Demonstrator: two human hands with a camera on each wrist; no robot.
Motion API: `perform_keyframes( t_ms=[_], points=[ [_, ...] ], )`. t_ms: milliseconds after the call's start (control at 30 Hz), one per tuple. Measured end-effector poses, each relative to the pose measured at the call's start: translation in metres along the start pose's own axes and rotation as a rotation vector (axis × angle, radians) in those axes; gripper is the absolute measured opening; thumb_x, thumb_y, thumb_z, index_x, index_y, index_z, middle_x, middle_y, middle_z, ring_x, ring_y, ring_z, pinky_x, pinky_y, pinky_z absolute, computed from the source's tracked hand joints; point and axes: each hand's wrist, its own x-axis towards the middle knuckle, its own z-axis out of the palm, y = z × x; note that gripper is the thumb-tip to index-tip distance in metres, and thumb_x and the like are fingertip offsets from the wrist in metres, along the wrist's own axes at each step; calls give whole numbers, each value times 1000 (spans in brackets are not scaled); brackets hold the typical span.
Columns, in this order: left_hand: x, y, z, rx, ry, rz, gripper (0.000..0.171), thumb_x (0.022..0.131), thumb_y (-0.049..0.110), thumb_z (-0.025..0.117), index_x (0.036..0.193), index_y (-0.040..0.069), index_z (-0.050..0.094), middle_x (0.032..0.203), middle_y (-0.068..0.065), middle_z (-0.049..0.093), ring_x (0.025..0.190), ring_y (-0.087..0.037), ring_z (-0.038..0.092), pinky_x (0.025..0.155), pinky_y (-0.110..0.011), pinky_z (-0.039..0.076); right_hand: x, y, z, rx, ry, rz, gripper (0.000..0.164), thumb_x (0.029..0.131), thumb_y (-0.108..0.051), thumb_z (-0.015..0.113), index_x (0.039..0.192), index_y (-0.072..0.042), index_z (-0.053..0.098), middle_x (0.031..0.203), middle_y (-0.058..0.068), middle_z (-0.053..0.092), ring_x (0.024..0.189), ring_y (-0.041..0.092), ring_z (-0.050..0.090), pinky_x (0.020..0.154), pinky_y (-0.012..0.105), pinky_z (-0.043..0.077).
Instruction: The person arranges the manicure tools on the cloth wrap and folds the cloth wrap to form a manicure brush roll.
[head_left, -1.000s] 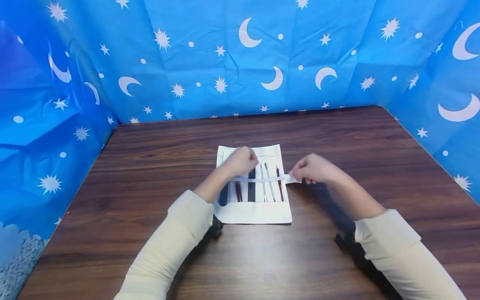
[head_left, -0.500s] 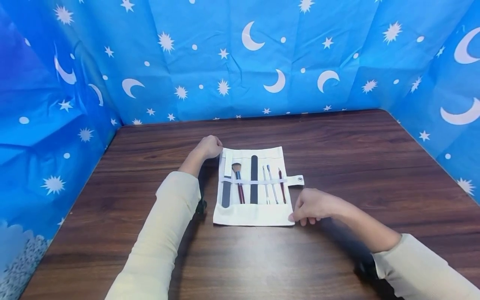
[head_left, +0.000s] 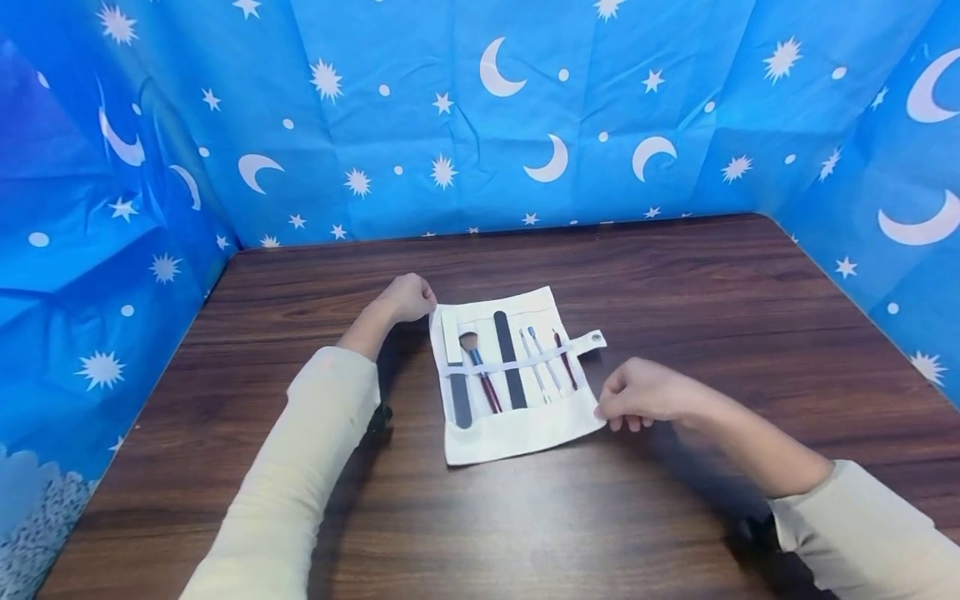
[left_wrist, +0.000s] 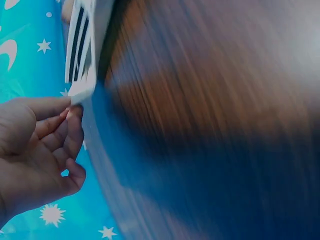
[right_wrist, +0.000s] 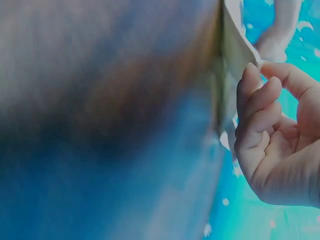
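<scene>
An unfolded white fabric tool roll point(head_left: 517, 435) lies turned slightly askew over the table. Its band crosses a grey file point(head_left: 461, 398) with a white upper part, a makeup brush point(head_left: 481, 368), a black file point(head_left: 507, 354), two thin metal tools point(head_left: 546, 358) and a thin red-handled tool point(head_left: 566, 362). My left hand point(head_left: 405, 298) pinches the far left corner; the left wrist view shows thumb and fingertips on the white fabric point(left_wrist: 82, 94). At the near right corner, my right hand point(head_left: 651, 392) pinches the fabric edge point(right_wrist: 239, 45), as the right wrist view confirms.
A tab with a metal snap point(head_left: 592, 342) sticks out from the roll's right side. Dark wood-grain tabletop point(head_left: 525, 533) surrounds the roll. Behind the table hangs a blue curtain point(head_left: 420, 108) with moons and stars.
Both hands went from above the roll and its tab to opposite corners. Since half a second ago the roll has turned, its right side going away and its near left corner coming nearer.
</scene>
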Motion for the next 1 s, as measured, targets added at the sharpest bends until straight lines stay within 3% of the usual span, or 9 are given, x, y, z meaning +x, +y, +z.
perform_keyframes(
  t_ms=[167, 267, 400, 533, 800, 1000],
  points=[
    [-22, 1, 2, -11, -151, 50, 14, 84, 7, 55, 84, 1, 66, 73, -7, 62, 67, -17, 52, 62, -27, 41, -2, 3, -35, -31, 52, 36, 10, 77, -9, 61, 75, -1, 65, 61, 4, 59, 51, 12, 52, 45, 22, 39],
    [-38, 6, 9, -19, -209, 80, 14, 81, 7, 56, 75, 2, 67, 67, -3, 62, 62, -14, 53, 57, -23, 40, 3, 8, -57, -103, 120, 59, 13, 81, -11, 60, 81, 1, 66, 61, 3, 59, 54, 14, 55, 49, 25, 42],
    [-62, 11, 24, -55, -277, 91, 16, 78, 8, 58, 67, 2, 68, 61, -1, 64, 53, -11, 51, 52, -20, 38, 22, 17, -77, -228, 286, 33, 20, 85, -16, 58, 88, 1, 67, 60, 4, 59, 57, 18, 55, 53, 30, 41],
    [-81, 18, 40, -120, -329, 73, 17, 77, 10, 61, 63, 3, 67, 59, -1, 64, 49, -10, 48, 50, -20, 35, 49, 26, -90, -267, 415, 14, 24, 88, -19, 57, 93, 2, 67, 64, 6, 60, 61, 21, 54, 56, 32, 39],
    [-93, 26, 57, -139, -329, 50, 25, 79, 11, 64, 55, 4, 63, 52, 0, 59, 43, -8, 36, 44, -20, 24, 96, 30, -96, -245, 418, 35, 20, 88, -12, 55, 91, 5, 66, 62, 5, 63, 59, 16, 61, 59, 28, 46],
    [-96, 25, 54, -84, -336, 29, 25, 79, 13, 65, 55, 4, 63, 51, -1, 56, 42, -8, 32, 44, -21, 23, 106, 26, -94, -156, 418, 98, 24, 88, -9, 53, 97, 11, 63, 62, 4, 64, 55, 10, 62, 59, 27, 51]
  ],
)
